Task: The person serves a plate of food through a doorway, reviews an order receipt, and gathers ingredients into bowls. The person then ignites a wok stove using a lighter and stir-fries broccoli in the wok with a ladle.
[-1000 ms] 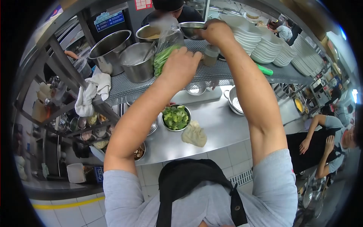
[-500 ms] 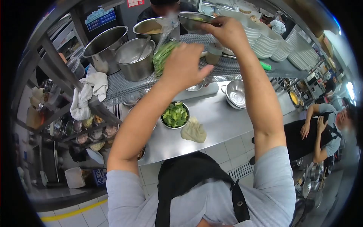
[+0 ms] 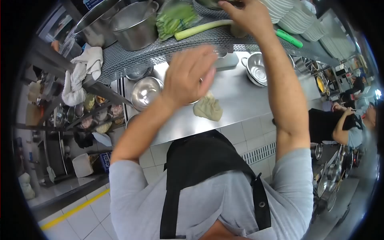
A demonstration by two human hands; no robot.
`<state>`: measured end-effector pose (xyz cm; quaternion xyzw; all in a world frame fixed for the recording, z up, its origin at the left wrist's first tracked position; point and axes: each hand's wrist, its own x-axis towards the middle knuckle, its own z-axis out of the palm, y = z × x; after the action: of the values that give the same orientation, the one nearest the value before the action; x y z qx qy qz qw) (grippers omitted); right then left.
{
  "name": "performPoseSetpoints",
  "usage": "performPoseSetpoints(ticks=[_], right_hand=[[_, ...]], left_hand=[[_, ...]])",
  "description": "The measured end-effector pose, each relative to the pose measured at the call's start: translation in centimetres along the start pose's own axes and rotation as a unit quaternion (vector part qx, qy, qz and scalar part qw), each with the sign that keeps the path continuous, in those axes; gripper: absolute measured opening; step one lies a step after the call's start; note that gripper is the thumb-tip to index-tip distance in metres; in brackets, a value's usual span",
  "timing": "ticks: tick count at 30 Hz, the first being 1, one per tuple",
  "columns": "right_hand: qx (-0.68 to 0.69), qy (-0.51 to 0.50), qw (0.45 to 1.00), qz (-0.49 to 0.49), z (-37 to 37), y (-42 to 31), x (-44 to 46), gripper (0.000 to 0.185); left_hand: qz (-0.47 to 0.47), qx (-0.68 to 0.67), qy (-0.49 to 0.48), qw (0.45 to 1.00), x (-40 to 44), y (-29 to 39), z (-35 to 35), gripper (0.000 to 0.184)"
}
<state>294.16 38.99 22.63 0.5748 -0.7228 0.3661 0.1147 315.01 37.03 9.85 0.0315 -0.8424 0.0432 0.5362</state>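
Observation:
My left hand is open over the steel worktop, fingers stretched out and slightly blurred. It hides most of the bowl of broccoli beneath it; only a bit of rim shows. At the top edge, on the perforated shelf, my right hand grips a metal bowl, mostly cut off by the frame. Between the hands on the shelf lie a pale green stalk and a bag of leafy greens. A crumpled damp-looking cloth lies near the worktop's front edge.
A shiny steel bowl and a colander stand on the worktop. The shelf holds a large pot, stacked white plates and a green-handled tool. A white towel hangs left. A co-worker stands at right.
My left hand has come down from beside the greens to above the broccoli bowl. My right hand still holds the metal bowl. The view has tilted downward, and the stalk now shows fully.

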Motion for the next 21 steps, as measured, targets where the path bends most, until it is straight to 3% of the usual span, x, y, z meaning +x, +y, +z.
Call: performPoseSetpoints(ticks=[1,2,4,6,11,13,15,16,17,19,21], right_hand=[[0.032,0.031,0.999,-0.009,0.3,-0.2,-0.2,0.043],[0.026,0.093,0.995,0.002,1.2,-0.3,-0.5,0.043],[0.037,0.095,0.995,-0.003,1.3,-0.4,-0.6,0.043],[0.031,0.049,0.998,0.014,0.7,-1.0,-0.3,0.046],[0.028,0.073,0.997,-0.018,0.3,0.2,-0.3,0.048],[0.003,0.013,0.999,-0.032,-0.1,0.9,-0.6,0.047],[0.008,0.010,0.999,-0.036,-0.5,0.8,-0.9,0.044],[0.015,-0.022,0.999,-0.024,-0.5,1.1,-0.9,0.043],[0.026,-0.054,0.998,-0.014,-0.3,1.1,-0.8,0.042],[0.026,-0.021,0.998,-0.044,-0.7,1.1,-0.8,0.041],[0.113,-0.058,0.992,0.014,-1.3,1.0,-1.0,0.043]], left_hand=[[-0.073,-0.098,0.020,0.992,-2.2,1.4,0.5,0.054],[-0.063,-0.101,0.022,0.993,-2.4,2.1,1.3,0.054],[-0.190,-0.125,0.063,0.972,-2.5,4.4,3.0,0.058],[-0.175,-0.083,0.071,0.978,-0.6,3.7,2.9,0.061],[-0.110,0.047,0.105,0.987,5.4,-0.5,0.7,0.056],[-0.096,0.059,0.106,0.988,7.0,-2.0,0.3,0.051],[-0.089,0.119,-0.056,0.987,7.9,-2.8,-0.5,0.048],[-0.087,0.134,-0.076,0.984,7.8,-3.0,-0.8,0.045],[-0.083,0.142,-0.073,0.984,7.7,-3.2,-1.1,0.045],[-0.079,0.136,-0.047,0.986,7.6,-3.3,-2.1,0.043],[-0.084,0.145,-0.031,0.985,7.6,-3.7,-3.1,0.043]])
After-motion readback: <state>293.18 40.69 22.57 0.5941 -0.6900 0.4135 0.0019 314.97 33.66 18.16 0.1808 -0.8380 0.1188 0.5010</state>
